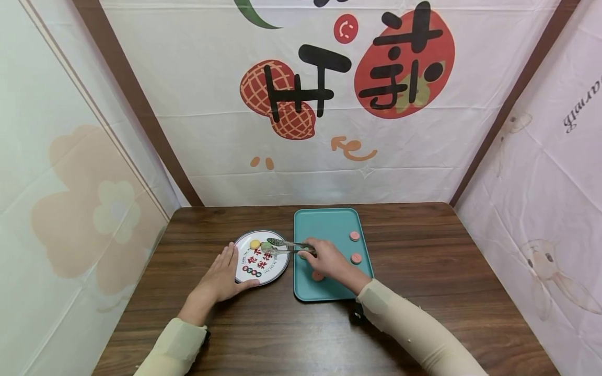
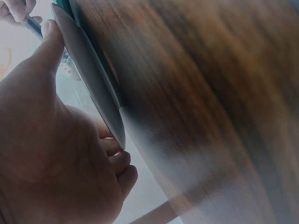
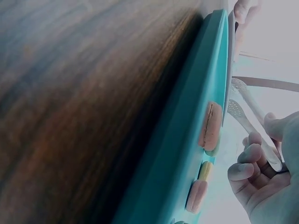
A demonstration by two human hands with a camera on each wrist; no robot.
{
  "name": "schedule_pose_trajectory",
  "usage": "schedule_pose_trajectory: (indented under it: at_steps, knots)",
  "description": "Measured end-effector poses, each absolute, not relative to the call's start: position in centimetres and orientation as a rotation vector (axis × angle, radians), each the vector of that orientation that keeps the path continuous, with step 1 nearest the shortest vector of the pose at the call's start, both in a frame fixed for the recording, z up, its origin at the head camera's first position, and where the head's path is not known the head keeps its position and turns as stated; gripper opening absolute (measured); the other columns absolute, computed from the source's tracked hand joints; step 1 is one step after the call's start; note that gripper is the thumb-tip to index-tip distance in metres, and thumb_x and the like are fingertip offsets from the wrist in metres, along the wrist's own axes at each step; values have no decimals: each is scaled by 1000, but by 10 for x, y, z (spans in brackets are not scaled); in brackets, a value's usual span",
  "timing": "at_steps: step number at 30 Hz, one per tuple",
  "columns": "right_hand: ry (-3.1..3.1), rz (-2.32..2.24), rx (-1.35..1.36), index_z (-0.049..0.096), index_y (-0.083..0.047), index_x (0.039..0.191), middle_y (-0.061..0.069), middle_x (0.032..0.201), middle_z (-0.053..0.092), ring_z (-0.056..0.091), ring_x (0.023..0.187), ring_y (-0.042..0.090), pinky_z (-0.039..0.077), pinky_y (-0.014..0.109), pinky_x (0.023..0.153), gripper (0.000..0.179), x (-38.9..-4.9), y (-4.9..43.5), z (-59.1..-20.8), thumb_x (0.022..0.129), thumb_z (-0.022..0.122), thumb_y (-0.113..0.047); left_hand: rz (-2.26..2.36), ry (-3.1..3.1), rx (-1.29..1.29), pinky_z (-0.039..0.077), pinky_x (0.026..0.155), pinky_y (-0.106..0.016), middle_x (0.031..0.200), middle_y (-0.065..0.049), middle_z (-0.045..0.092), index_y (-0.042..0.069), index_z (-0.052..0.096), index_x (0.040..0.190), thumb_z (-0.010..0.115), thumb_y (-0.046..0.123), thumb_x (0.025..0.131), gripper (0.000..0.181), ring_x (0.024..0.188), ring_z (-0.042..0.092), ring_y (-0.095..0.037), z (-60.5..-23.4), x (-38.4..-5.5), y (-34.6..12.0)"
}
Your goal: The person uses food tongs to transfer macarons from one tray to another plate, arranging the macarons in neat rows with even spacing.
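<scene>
My left hand rests at the left rim of a round white plate with red characters, its fingers straight and its thumb spread along the near edge. In the left wrist view the thumb touches the plate's rim. My right hand grips metal tongs that reach leftward over the plate. A green macaron lies between the tongs' tips, beside a yellow macaron on the plate. Whether the tips touch the green one I cannot tell.
A teal tray stands right of the plate. On it are pink macarons, one partly under my right wrist; the right wrist view also shows a yellow macaron there. Behind the wooden table hangs a printed cloth, with more cloth at both sides.
</scene>
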State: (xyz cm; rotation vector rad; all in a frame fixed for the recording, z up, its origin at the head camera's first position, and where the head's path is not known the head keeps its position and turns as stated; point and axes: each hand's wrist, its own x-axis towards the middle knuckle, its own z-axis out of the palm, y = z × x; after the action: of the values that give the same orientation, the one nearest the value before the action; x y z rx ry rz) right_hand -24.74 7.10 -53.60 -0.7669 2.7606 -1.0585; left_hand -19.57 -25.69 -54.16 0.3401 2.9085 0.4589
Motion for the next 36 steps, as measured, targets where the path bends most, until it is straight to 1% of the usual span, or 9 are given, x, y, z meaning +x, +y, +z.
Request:
schedule_pose_trajectory:
  at_steps: [5, 10, 12, 15, 19, 25, 31, 33, 36]
  knots:
    - [2756, -1116, -739, 68, -3, 135, 2, 83, 69, 53, 61, 10, 43, 29, 52, 41, -246, 74, -536, 110, 64, -35, 460, 2896, 340, 14, 132, -61, 174, -36, 6, -17, 11, 164, 66, 77, 93, 130, 162, 10, -51, -541, -198, -257]
    - [2748, -1166, -717, 67, -4, 139, 1, 83, 67, 54, 62, 13, 42, 29, 52, 43, -243, 83, -529, 110, 64, -36, 470, 2888, 335, 14, 132, -62, 174, -36, 5, -17, 10, 164, 66, 77, 92, 131, 162, 9, -51, -543, -199, -257]
    - [2747, -1187, -727, 67, -4, 140, 3, 86, 69, 56, 64, 12, 44, 29, 54, 44, -243, 88, -527, 110, 63, -36, 473, 2885, 332, 14, 132, -62, 174, -36, 5, -17, 9, 164, 66, 77, 92, 131, 162, 8, -51, -544, -199, -256]
    - [2753, -1234, -763, 69, -4, 134, 9, 92, 73, 57, 67, 12, 46, 29, 56, 37, -242, 94, -528, 110, 64, -33, 476, 2877, 325, 13, 132, -62, 174, -36, 4, -17, 9, 164, 66, 77, 93, 131, 162, 8, -51, -543, -199, -255]
    - [2749, -1305, -786, 70, -3, 131, 11, 95, 74, 57, 69, 12, 48, 29, 57, 35, -240, 102, -528, 110, 66, -29, 479, 2870, 322, 13, 132, -62, 174, -36, 4, -17, 9, 164, 67, 76, 93, 131, 162, 8, -52, -541, -199, -254]
    - [2778, -1311, -741, 67, -2, 138, 7, 80, 69, 49, 58, 9, 42, 26, 49, 43, -236, 115, -529, 110, 65, -34, 457, 2876, 326, 15, 132, -63, 173, -37, 5, -18, 10, 164, 67, 76, 92, 131, 162, 9, -52, -541, -198, -255]
    - [2828, -1343, -698, 68, -5, 136, 3, 72, 61, 45, 56, 10, 40, 27, 50, 37, -231, 130, -531, 109, 66, -30, 459, 2879, 319, 14, 132, -62, 173, -37, 5, -18, 10, 163, 66, 77, 92, 132, 162, 9, -52, -541, -197, -254]
    - [2857, -1355, -674, 69, -5, 135, 0, 70, 58, 46, 56, 10, 41, 28, 50, 35, -229, 135, -531, 109, 68, -29, 462, 2878, 320, 15, 132, -62, 173, -37, 5, -18, 10, 164, 66, 78, 92, 132, 162, 9, -52, -541, -197, -254]
    - [2885, -1363, -633, 70, -6, 135, -4, 78, 64, 51, 61, 8, 46, 28, 53, 36, -226, 143, -533, 108, 69, -30, 463, 2877, 321, 14, 132, -62, 173, -37, 5, -18, 10, 164, 66, 78, 92, 132, 162, 9, -52, -540, -196, -254]
